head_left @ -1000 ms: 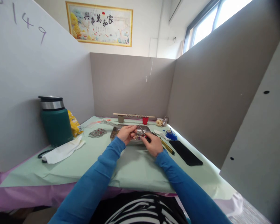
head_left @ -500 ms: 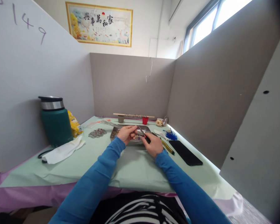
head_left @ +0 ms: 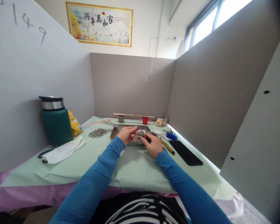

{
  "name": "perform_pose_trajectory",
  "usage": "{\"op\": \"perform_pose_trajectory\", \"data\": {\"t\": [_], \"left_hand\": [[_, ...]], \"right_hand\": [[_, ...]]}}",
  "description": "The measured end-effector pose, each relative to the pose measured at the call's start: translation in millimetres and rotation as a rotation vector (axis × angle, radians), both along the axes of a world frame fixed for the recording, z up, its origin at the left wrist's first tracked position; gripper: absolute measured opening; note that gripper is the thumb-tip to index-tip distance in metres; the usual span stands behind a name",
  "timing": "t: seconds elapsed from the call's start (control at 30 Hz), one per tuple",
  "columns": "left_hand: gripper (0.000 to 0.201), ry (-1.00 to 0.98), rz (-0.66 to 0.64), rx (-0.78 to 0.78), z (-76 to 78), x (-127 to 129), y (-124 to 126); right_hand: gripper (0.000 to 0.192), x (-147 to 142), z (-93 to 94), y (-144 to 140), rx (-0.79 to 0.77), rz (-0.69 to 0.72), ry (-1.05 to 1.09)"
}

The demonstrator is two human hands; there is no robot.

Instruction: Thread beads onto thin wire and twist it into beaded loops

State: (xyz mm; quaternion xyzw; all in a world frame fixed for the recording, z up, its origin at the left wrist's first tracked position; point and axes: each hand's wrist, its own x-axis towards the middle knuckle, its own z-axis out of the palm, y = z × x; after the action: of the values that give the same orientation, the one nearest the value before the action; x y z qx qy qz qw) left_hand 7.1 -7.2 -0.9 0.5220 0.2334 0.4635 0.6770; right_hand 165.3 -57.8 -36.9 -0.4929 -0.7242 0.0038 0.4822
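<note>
**Tool (head_left: 145, 136) in our right hand (head_left: 153, 145), tip at our left hand (head_left: 127, 134)**

We set the clock on the metal tray (head_left: 135, 143), with twelve pointing away from us. Both our hands are over it. Our right fingers are wrapped around the dark grip, the thin shaft slanting toward eleven. Our left thumb and fingertips are pinched narrow at the shaft's end; we cannot tell whether something small lies between them, nor whether the tip touches them. Small colourful pieces (head_left: 137, 137) show in the tray just below.

At twelve, a stick (head_left: 133, 115) bearing beaded strands lies over a brownish cup (head_left: 121, 119) and a red cup (head_left: 145, 120). Thin wires (head_left: 109, 123) stick out toward ten. At nine we see a heap of beaded chain (head_left: 97, 133). Toward three there is blue tinsel (head_left: 171, 135); toward four, a yellow handle (head_left: 168, 147) and, farther out, a flat black slab (head_left: 186, 153).
</note>
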Motion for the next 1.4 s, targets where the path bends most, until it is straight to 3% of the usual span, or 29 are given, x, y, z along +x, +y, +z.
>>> {"op": "perform_pose_trajectory", "data": {"t": [0.27,0.47,0.57,0.73,0.93,1.17,1.4], "left_hand": [[0.021,-0.025,-0.104,-0.021,0.5,-2.7,-0.1],[0.024,0.041,-0.204,0.061,2.7,-7.5,-1.3],[0.023,0.072,-0.126,0.084,1.9,-4.9,-1.2],[0.020,0.076,0.060,0.049,1.2,1.5,-1.9],[0.011,0.077,0.191,0.059,0.8,3.6,-0.8],[0.014,0.248,0.384,0.280,-4.5,7.2,5.2],[0.021,0.518,0.646,0.566,-9.2,11.4,5.2]], "right_hand": [[0.033,2.9,8.1,-2.3,-0.458,0.487,0.428],[0.033,8.4,9.8,-4.5,-0.627,0.701,0.569],[0.033,8.4,8.9,-1.9,-0.590,0.631,0.539],[0.038,6.0,3.5,7.1,-0.457,0.400,0.445],[0.037,4.0,4.1,3.6,-0.133,0.079,0.201],[0.033,-0.3,-1.0,1.0,0.011,-0.095,-0.078],[0.033,-1.2,-4.3,3.3,-0.006,-0.179,-0.162]]}}
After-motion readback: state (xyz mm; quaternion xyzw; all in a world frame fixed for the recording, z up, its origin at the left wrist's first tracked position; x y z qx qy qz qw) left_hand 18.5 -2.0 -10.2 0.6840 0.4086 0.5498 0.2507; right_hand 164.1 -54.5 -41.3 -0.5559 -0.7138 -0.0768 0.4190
